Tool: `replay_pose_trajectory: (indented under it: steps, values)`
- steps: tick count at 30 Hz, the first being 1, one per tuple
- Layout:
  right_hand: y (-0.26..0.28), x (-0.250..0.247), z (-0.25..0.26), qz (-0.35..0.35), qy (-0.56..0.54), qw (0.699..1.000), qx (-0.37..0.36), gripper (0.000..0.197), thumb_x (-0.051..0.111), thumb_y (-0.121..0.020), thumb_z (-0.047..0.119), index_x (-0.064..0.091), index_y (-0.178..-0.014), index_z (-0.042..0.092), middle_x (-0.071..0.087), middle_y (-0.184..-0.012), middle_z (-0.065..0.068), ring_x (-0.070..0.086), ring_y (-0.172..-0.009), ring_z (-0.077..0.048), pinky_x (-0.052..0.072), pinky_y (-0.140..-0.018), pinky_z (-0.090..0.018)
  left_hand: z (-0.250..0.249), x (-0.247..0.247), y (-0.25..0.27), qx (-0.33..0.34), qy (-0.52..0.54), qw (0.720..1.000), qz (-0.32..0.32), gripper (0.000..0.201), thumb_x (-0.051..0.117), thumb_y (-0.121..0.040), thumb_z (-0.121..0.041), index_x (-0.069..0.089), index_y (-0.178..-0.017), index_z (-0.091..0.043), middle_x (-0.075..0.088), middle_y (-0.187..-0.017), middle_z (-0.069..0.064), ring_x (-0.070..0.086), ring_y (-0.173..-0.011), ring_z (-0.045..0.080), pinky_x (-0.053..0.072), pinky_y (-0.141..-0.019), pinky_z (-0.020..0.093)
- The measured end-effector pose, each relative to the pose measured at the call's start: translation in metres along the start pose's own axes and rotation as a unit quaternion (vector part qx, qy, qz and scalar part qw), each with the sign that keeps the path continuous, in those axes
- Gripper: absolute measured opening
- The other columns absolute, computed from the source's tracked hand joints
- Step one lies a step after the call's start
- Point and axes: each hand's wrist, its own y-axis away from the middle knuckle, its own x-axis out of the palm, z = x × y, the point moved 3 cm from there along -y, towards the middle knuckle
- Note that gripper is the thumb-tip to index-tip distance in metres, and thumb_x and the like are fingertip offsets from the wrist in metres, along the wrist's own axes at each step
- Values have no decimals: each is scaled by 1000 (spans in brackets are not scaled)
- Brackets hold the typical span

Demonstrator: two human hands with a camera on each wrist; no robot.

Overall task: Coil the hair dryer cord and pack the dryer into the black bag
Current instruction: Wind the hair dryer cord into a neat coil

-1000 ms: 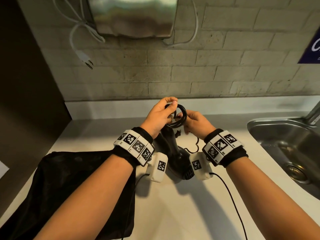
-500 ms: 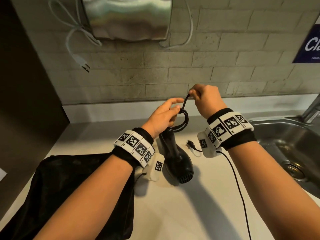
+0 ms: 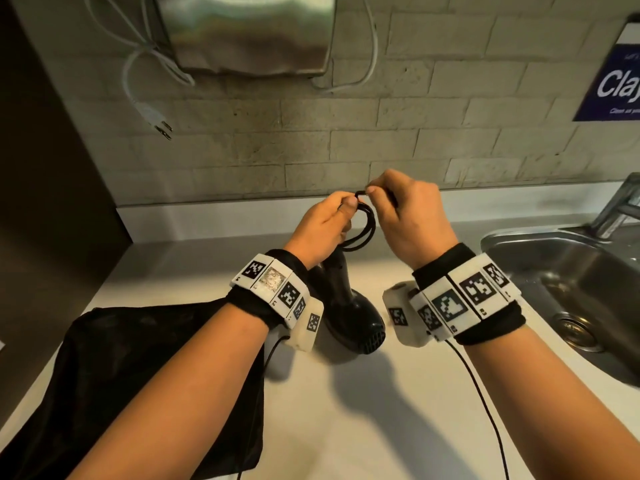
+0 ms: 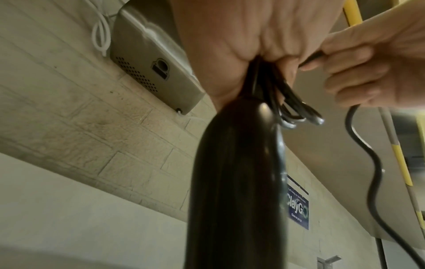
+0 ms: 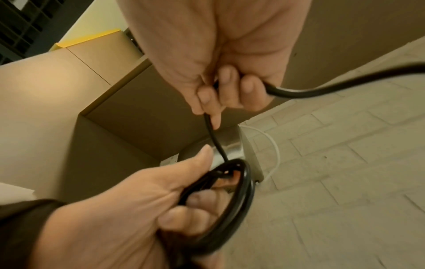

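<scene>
A black hair dryer (image 3: 349, 313) hangs handle-up over the counter, its barrel low and its handle (image 4: 234, 182) filling the left wrist view. My left hand (image 3: 329, 223) grips the top of the handle together with several loops of black cord (image 3: 363, 230), the coil (image 5: 232, 203) ringing its fingers. My right hand (image 3: 405, 216) pinches the free cord (image 5: 212, 131) just above the coil, and the rest of the cord (image 5: 322, 89) trails out of its fist. The black bag (image 3: 138, 368) lies flat on the counter at the left.
A steel sink (image 3: 568, 285) with a tap (image 3: 620, 206) lies at the right. A metal hand dryer (image 3: 242, 32) with a dangling white plug (image 3: 156, 119) hangs on the brick wall. A blue sign (image 3: 613, 81) is at the upper right.
My right hand has come down and left from its raised pull, bringing the cord back to the coil in my left hand. The dryer has barely moved.
</scene>
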Motion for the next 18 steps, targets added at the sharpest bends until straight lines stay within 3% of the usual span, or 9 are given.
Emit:
replay_pose_trajectory:
  steps: [5,7,11,15,16,18]
  values:
    - [28,23,-6,-1,-66,998,15,13,45,-91,7,56,-87,2,38,-54,20,49,-50,8,33,-47,-6,8,-7,-3,-28,51,997,-49,22,35,-98,-28,55,-92,-21,42,-72,-2,37,-62,7,31,-53,19]
    - [39,35,-11,9,-107,994,35,13,43,-90,2,52,-83,8,40,-56,20,49,-49,6,34,-48,-6,11,-11,-4,-42,79,993,-72,23,34,-98,-27,53,-89,-18,40,-67,-3,36,-53,2,32,-47,13]
    - [52,56,-20,35,-144,987,69,24,40,-89,-3,45,-81,19,57,-84,7,52,-57,14,37,-56,0,14,-16,-3,-58,119,986,-98,27,35,-98,-25,48,-76,-16,33,-59,-5,32,-37,-1,29,-40,10]
    - [53,67,-24,49,-156,983,82,43,40,-88,-6,37,-70,33,64,-96,-10,51,-49,10,37,-50,-2,15,-19,1,-61,115,987,-98,22,41,-97,-21,51,-78,-18,31,-55,-4,27,-36,0,26,-37,12]
    - [54,69,-25,53,-156,983,83,42,40,-88,-7,38,-71,32,65,-97,-10,50,-49,10,37,-50,-2,16,-20,3,-60,110,987,-99,20,42,-97,-20,52,-79,-18,31,-55,-3,27,-36,0,26,-37,12]
    - [53,70,-27,68,-155,981,90,26,40,-88,-6,49,-79,17,61,-90,5,52,-54,14,38,-52,-1,16,-22,4,-55,96,989,-102,19,42,-96,-18,52,-80,-17,30,-56,-1,26,-35,1,26,-37,12]
